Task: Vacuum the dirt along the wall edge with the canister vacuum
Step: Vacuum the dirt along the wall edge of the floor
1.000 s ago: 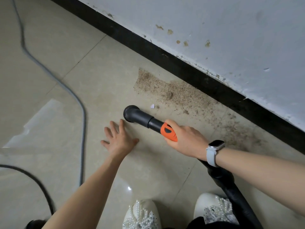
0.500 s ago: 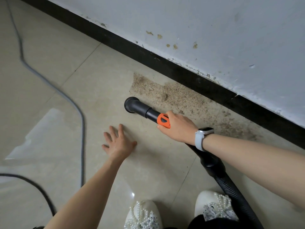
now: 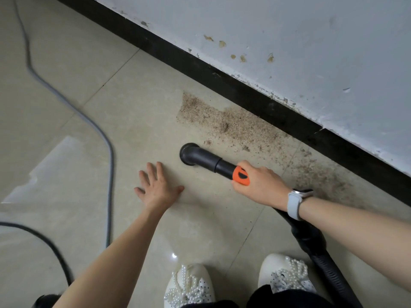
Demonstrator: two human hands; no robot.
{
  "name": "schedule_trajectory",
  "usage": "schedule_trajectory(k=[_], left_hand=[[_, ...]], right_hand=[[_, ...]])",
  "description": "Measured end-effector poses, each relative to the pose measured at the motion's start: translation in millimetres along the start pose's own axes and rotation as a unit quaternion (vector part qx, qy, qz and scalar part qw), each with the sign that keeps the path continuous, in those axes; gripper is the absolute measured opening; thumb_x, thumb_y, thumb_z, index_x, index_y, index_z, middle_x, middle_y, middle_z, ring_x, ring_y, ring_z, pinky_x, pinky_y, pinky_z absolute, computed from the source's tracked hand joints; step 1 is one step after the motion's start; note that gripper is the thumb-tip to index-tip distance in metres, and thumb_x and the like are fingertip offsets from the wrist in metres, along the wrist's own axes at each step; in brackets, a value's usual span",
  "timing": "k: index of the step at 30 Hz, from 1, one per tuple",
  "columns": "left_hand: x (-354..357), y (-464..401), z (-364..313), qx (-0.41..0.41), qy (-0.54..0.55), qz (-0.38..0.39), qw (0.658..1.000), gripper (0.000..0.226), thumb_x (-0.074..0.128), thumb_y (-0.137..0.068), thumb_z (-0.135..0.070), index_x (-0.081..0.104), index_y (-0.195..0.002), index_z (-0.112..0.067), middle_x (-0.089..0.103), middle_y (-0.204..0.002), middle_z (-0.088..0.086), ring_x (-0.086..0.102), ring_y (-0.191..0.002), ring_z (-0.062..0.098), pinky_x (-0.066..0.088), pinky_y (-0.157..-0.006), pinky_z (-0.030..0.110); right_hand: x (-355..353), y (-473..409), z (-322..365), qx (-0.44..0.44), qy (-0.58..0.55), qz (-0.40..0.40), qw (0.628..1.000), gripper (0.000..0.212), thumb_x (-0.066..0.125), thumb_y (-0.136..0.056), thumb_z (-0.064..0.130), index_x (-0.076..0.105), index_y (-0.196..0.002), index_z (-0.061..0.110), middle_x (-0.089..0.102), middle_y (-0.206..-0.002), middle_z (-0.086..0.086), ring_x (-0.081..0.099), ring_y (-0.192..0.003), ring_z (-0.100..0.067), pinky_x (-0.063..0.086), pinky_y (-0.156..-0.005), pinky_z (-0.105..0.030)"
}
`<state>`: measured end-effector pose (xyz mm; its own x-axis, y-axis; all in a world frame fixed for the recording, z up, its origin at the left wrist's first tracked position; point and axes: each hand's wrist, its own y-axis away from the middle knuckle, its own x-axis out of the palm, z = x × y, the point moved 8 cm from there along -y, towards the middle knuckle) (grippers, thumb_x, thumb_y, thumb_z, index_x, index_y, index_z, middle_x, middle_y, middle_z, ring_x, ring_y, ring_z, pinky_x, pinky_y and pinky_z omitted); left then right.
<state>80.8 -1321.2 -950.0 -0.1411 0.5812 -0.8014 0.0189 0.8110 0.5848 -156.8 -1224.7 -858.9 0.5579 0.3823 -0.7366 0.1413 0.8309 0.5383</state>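
Observation:
A band of brown dirt (image 3: 224, 123) lies on the beige floor tiles along the black baseboard (image 3: 222, 85), thinning out toward the right. My right hand (image 3: 260, 185) grips the black vacuum nozzle (image 3: 200, 157) at its orange collar (image 3: 241, 175). The round nozzle mouth faces down on the tile just in front of the dirt's near edge. A black ribbed hose (image 3: 329, 263) runs back from under my wrist past my shoes. My left hand (image 3: 155, 187) rests flat on the floor with fingers spread, left of the nozzle.
A grey cord (image 3: 110, 165) curves across the floor on the left, and a black cable (image 3: 44, 243) loops at the lower left. My two white beaded shoes (image 3: 189, 285) stand at the bottom. The white wall (image 3: 311, 52) is chipped and stained.
The nozzle went forward toward the dirt's edge, then came back a little. A small white scrap near the nozzle is gone. My left hand stayed flat on the floor.

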Motion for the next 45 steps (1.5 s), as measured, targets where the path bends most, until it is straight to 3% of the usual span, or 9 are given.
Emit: schedule_trajectory(k=[5,10,16,21,25,32,36,39,45], left_hand=[[-3.5,0.2,-1.7,0.000,0.009,-0.004,1.000,0.097,0.061,-0.083,-0.051,-0.004,-0.150,-0.026,-0.016,-0.157,-0.006,-0.016,-0.144,0.024,0.008,-0.113,0.054],[-5.4,0.2,2.9,0.010,0.018,-0.022,1.000,0.091,0.061,-0.082,-0.051,0.004,-0.150,-0.029,-0.010,-0.159,-0.006,-0.010,-0.145,0.023,0.009,-0.112,0.050],[-13.7,-1.2,8.8,0.022,0.046,-0.048,0.998,0.078,0.067,-0.082,-0.039,0.023,-0.147,-0.034,0.004,-0.158,-0.008,-0.001,-0.145,0.019,0.013,-0.111,0.044],[-16.5,1.0,7.7,0.026,0.079,-0.073,0.994,0.072,0.066,-0.082,-0.032,0.031,-0.145,-0.029,0.013,-0.157,-0.004,0.005,-0.144,0.021,0.012,-0.113,0.043],[-14.9,2.8,8.6,0.041,0.067,-0.089,0.993,0.067,0.064,-0.083,-0.031,0.034,-0.143,-0.027,0.018,-0.155,-0.001,0.009,-0.143,0.022,0.014,-0.113,0.043],[-12.3,2.5,8.6,0.042,0.063,-0.096,0.993,0.068,0.064,-0.083,-0.039,0.032,-0.143,-0.031,0.017,-0.155,-0.002,0.007,-0.144,0.022,0.012,-0.113,0.043],[-8.8,4.8,9.4,0.037,0.078,-0.111,0.990,0.068,0.064,-0.082,-0.041,0.033,-0.142,-0.031,0.017,-0.155,-0.001,0.005,-0.144,0.020,0.008,-0.114,0.042],[-8.6,4.8,6.6,0.034,0.072,-0.108,0.991,0.070,0.064,-0.082,-0.045,0.032,-0.143,-0.030,0.015,-0.156,-0.001,0.003,-0.144,0.021,0.007,-0.113,0.042],[-14.4,5.8,-4.1,0.022,0.074,-0.074,0.994,0.069,0.063,-0.083,-0.042,0.031,-0.143,-0.029,0.012,-0.156,-0.001,0.002,-0.144,0.024,0.008,-0.113,0.043]], right_hand=[[-8.5,-1.9,1.6,0.003,0.031,-0.004,0.999,0.030,0.055,-0.084,0.037,0.034,-0.099,0.021,0.044,-0.072,0.007,0.046,-0.059,-0.011,0.030,-0.048,-0.026],[30.4,19.0,15.2,-0.034,0.072,0.070,0.994,0.034,0.051,-0.087,0.045,0.038,-0.104,0.019,0.049,-0.081,-0.001,0.050,-0.071,-0.027,0.035,-0.058,-0.031],[-9.6,9.3,-13.9,0.031,0.093,-0.035,0.995,0.028,0.053,-0.088,0.037,0.039,-0.105,0.020,0.044,-0.069,0.004,0.048,-0.062,-0.022,0.032,-0.050,-0.028],[20.8,11.5,20.0,-0.038,0.100,0.020,0.994,0.029,0.051,-0.088,0.038,0.040,-0.105,0.018,0.048,-0.074,0.001,0.048,-0.066,-0.028,0.035,-0.058,-0.031],[6.1,-11.2,23.3,-0.001,0.094,-0.009,0.996,0.031,0.052,-0.087,0.037,0.040,-0.107,0.017,0.051,-0.085,-0.004,0.049,-0.071,-0.029,0.037,-0.061,-0.032],[-7.6,-31.1,24.3,-0.045,-0.136,0.025,0.989,0.048,0.063,-0.083,0.035,0.036,-0.124,0.031,0.059,-0.084,0.003,0.061,-0.066,-0.017,0.046,-0.055,-0.028],[16.1,0.0,-16.6,0.005,-0.193,0.015,0.981,0.023,0.059,-0.084,0.045,0.042,-0.094,0.032,0.060,-0.073,0.002,0.062,-0.053,-0.016,0.052,-0.053,-0.033],[11.4,-2.5,-17.4,0.023,-0.158,-0.013,0.987,0.026,0.055,-0.085,0.050,0.040,-0.085,0.028,0.056,-0.068,0.002,0.059,-0.052,-0.016,0.049,-0.051,-0.036],[-22.1,-44.4,43.8,-0.037,-0.023,-0.070,0.997,0.031,0.050,-0.092,0.047,0.038,-0.100,0.019,0.052,-0.076,0.002,0.053,-0.060,-0.021,0.036,-0.049,-0.030]])
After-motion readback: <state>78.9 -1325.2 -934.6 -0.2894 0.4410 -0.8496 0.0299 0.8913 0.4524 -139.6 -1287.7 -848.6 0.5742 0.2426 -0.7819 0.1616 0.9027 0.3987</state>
